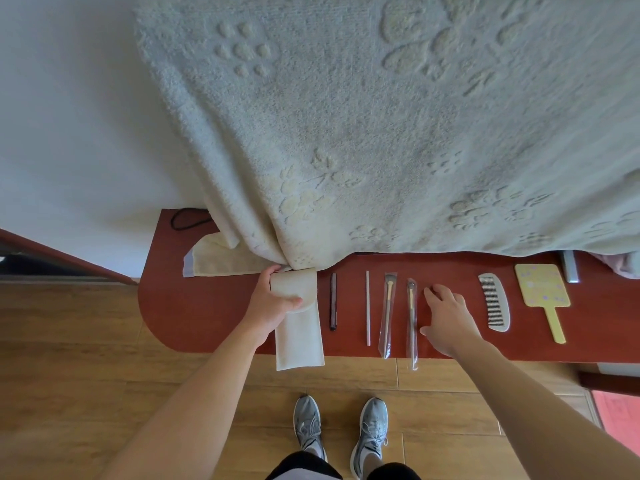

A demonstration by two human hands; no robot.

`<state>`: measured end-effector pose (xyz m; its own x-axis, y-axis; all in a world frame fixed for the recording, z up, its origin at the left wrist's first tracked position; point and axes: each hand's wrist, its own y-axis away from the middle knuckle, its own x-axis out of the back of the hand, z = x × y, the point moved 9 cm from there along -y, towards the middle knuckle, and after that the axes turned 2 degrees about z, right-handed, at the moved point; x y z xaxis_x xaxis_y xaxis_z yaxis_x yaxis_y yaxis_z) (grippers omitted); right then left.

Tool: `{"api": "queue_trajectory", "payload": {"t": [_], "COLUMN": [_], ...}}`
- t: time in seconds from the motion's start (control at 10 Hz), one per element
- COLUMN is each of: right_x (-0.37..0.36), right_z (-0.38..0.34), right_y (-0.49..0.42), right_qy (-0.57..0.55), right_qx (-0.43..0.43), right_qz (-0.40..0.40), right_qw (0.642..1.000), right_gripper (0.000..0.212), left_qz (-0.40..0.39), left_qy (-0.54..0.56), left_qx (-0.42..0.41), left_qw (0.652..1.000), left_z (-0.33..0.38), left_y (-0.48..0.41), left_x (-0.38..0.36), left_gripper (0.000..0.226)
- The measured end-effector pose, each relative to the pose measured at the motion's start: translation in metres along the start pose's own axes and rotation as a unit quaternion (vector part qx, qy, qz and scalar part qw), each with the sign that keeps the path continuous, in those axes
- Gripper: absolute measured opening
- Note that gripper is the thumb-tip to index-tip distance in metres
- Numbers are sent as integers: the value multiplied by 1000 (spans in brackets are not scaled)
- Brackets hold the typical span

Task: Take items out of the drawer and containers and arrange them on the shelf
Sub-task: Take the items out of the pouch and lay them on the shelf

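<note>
Red-brown shelf (207,306), rounded at the left end, bare wood there. Gripping a cream folded cloth (299,337) with the left hand (273,303), thumb curled over the top fold, lower end hanging past the front edge. Right hand (448,317) spread loose over the shelf, holding nothing, just beside a wrapped brush (412,323). Between the hands, in a row: dark stick (333,301), pale thin stick (368,308), second wrapped brush (388,313), both wrappers poking over the front edge. Further right, well apart: comb (495,301), yellow hand mirror (543,296). Along the back, a big patterned towel (381,133) draping onto the shelf.
</note>
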<state>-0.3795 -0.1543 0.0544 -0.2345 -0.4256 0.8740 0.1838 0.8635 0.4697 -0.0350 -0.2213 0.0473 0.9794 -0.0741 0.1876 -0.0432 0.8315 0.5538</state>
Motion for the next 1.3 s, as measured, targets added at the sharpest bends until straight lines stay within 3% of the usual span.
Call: {"api": "queue_trajectory", "payload": {"t": [0.4,0.6,1.0,1.3], "right_x": [0,0,-1,-1], "right_z": [1,1,2,3], "right_y": [1,0,1,1], "right_qy": [-1,-12,-12,-22], "right_qx": [3,1,0,0], "right_qz": [3,8,7,13], "right_qw": [1000,1000,1000,1000], "right_gripper": [81,80,81,80], "left_qz": [49,62,31,67], "left_qy": [-20,-93,-52,-98], "left_qx": [-4,-23,-9,-16], "left_qw": [999,993,998,993], "left_z": [-5,-3,1,2], "left_y": [0,1,5,7], "left_x": [5,3,-3,-3], "left_gripper": [68,63,80,67]}}
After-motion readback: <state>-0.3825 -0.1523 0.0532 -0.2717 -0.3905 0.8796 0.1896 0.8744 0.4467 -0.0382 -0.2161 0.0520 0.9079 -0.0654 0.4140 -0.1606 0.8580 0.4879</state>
